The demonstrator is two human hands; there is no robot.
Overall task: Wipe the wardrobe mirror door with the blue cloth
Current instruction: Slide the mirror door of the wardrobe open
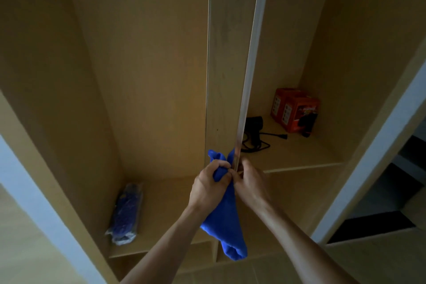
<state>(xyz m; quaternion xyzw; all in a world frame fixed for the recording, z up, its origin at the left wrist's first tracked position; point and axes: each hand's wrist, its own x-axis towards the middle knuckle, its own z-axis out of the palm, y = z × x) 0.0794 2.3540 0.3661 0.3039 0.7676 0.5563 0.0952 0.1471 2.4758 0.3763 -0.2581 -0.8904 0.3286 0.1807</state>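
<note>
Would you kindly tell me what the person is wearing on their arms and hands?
The left forearm and right forearm are bare, no sleeves in view. The left hand and right hand wear no gloves; no watch, bracelet or ring is visible.

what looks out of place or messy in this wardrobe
Nothing looks spilled or broken. Two untidy bits: the black corded device on the right shelf has its cord sprawled loose, and a plastic-wrapped blue bundle lies askew on the left shelf.
</note>
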